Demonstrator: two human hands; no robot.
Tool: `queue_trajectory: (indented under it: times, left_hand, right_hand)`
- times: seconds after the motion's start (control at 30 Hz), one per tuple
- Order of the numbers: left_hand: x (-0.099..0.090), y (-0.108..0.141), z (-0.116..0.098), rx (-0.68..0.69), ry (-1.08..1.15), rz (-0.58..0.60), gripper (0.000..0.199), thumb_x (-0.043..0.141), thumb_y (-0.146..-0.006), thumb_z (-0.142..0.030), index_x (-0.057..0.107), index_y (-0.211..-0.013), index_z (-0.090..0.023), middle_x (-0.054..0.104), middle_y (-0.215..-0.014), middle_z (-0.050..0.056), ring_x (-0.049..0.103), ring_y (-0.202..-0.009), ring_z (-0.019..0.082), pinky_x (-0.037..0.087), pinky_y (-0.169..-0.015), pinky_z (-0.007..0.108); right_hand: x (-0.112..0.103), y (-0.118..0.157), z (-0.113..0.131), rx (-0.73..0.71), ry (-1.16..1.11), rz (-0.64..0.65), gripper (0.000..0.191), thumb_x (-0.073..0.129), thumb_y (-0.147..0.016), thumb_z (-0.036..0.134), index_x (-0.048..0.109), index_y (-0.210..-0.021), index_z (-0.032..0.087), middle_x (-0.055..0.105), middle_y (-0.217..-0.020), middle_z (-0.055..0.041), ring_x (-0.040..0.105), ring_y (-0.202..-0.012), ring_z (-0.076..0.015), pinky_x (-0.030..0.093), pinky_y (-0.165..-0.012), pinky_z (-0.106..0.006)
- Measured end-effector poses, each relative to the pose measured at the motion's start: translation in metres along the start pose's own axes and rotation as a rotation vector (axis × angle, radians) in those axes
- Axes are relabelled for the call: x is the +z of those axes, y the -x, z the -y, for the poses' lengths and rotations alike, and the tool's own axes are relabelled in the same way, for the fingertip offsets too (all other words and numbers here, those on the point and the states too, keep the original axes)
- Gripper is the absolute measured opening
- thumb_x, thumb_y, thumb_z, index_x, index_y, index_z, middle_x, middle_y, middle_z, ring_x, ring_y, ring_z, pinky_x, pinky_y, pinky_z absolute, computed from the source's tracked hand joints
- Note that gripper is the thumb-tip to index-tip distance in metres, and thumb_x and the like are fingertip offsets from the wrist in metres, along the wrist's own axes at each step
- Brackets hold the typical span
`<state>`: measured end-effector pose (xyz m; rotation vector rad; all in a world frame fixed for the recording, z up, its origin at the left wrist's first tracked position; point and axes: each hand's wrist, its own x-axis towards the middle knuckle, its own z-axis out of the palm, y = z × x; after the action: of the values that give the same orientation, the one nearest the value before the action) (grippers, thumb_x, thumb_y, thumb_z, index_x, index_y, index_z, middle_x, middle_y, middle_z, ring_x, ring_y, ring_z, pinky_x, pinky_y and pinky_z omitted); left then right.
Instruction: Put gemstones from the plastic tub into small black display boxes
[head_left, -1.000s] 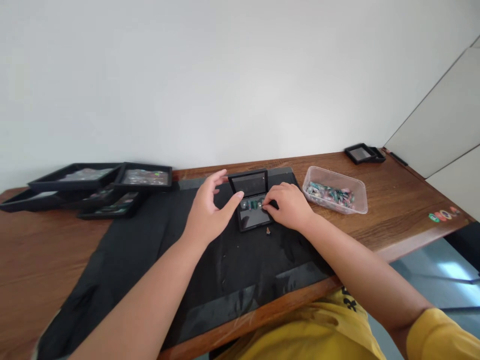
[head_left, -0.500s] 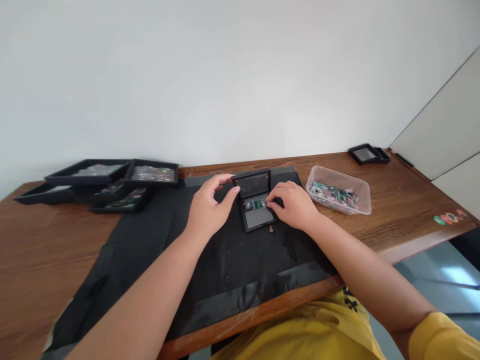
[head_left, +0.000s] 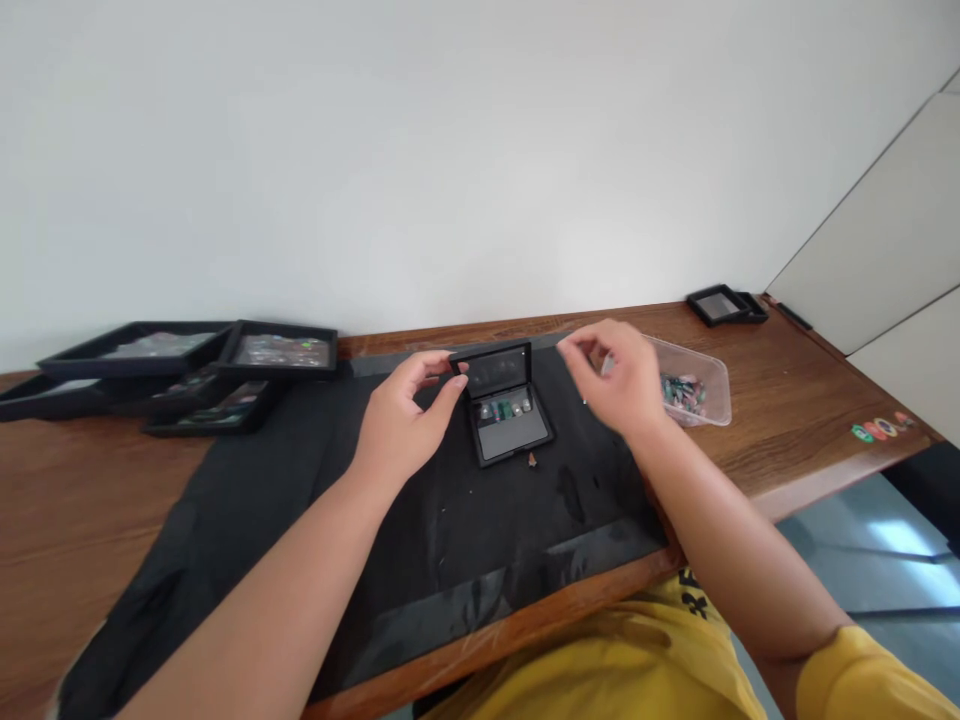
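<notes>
A small black hinged display case stands with its lid up on the black mat. Inside, a row of small glossy pieces, green and pearly like press-on nails, lies across the top of its grey pad. My left hand grips the left edge of the raised lid between thumb and fingers. Lifted off to the right of the case is my right hand, thumb and fingertips pinched together. Anything in that pinch is too small to make out. One small brownish piece rests on the mat before the case.
Behind my right hand, a clear plastic tub holds many small colourful pieces. Stacked black cases stand at the left, and smaller ones at the back right. The black mat covers the table's middle, and round stickers mark the right edge.
My right hand has moved up and right, away from the case, uncovering the row's right end. My left hand keeps its hold on the lid. The view has shifted slightly.
</notes>
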<state>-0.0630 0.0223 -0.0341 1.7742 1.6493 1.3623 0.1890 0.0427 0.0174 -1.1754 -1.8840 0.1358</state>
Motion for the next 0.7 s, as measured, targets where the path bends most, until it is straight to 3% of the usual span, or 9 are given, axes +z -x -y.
queue_trajectory:
  times: [0.07,0.1,0.17,0.23,0.33,0.5,0.7]
  left_hand:
    - [0.000,0.000,-0.001,0.002,-0.009,0.010,0.030,0.065,-0.088,-0.047,0.068,-0.108,-0.025,0.080,-0.109,0.005,0.074,-0.103,0.025,0.060,-0.102,0.044]
    - [0.000,0.000,-0.002,0.002,-0.014,0.011,0.030,0.065,-0.087,-0.047,0.068,-0.108,-0.025,0.080,-0.108,0.005,0.074,-0.103,0.025,0.061,-0.100,0.044]
    - [0.000,0.000,-0.002,-0.001,-0.018,0.011,0.029,0.064,-0.087,-0.047,0.069,-0.106,-0.025,0.080,-0.107,0.005,0.075,-0.101,0.025,0.061,-0.099,0.043]
    - [0.000,0.000,-0.001,-0.014,-0.025,0.013,0.029,0.064,-0.087,-0.047,0.069,-0.106,-0.025,0.079,-0.107,0.005,0.075,-0.099,0.025,0.060,-0.100,0.044]
    - [0.000,0.001,0.000,-0.021,-0.033,0.020,0.030,0.063,-0.087,-0.046,0.070,-0.106,-0.025,0.079,-0.109,0.005,0.075,-0.099,0.025,0.060,-0.101,0.046]
    - [0.000,0.001,0.000,-0.008,-0.028,0.018,0.031,0.063,-0.087,-0.047,0.071,-0.107,-0.025,0.079,-0.110,0.005,0.075,-0.103,0.027,0.059,-0.103,0.048]
    - [-0.001,0.001,0.000,0.017,-0.023,-0.003,0.031,0.065,-0.087,-0.045,0.070,-0.110,-0.025,0.078,-0.112,0.006,0.073,-0.108,0.028,0.058,-0.103,0.048]
  right_hand:
    - [-0.016,-0.008,-0.013,0.125,0.163,-0.035,0.014,0.063,-0.094,0.027,0.074,-0.090,0.019,0.076,-0.090,-0.0082,0.066,-0.088,-0.0243,0.048,-0.088,-0.040]
    - [-0.023,-0.011,-0.020,0.223,0.245,0.006,0.013,0.063,-0.092,0.024,0.075,-0.094,0.019,0.077,-0.095,-0.0096,0.067,-0.093,-0.0269,0.049,-0.089,-0.042]
    - [-0.034,-0.015,-0.032,0.443,0.389,0.213,0.016,0.066,-0.089,0.020,0.077,-0.101,0.018,0.079,-0.105,-0.0130,0.069,-0.101,-0.0317,0.050,-0.090,-0.046]
    - [-0.039,-0.017,-0.041,0.618,0.470,0.482,0.021,0.072,-0.087,0.027,0.078,-0.104,0.017,0.078,-0.113,-0.0159,0.071,-0.106,-0.0347,0.052,-0.090,-0.046]
    - [-0.040,-0.019,-0.045,0.705,0.481,0.689,0.029,0.076,-0.086,0.035,0.080,-0.109,0.019,0.078,-0.119,-0.0145,0.072,-0.108,-0.0331,0.053,-0.089,-0.042]
    - [-0.037,-0.022,-0.043,0.700,0.479,0.692,0.015,0.076,-0.086,0.027,0.082,-0.098,0.021,0.081,-0.098,-0.0104,0.075,-0.092,-0.0264,0.053,-0.080,-0.035]
    - [-0.039,-0.022,-0.040,0.668,0.490,0.563,0.011,0.073,-0.086,0.022,0.082,-0.091,0.022,0.081,-0.099,-0.0103,0.075,-0.094,-0.0269,0.052,-0.077,-0.035]
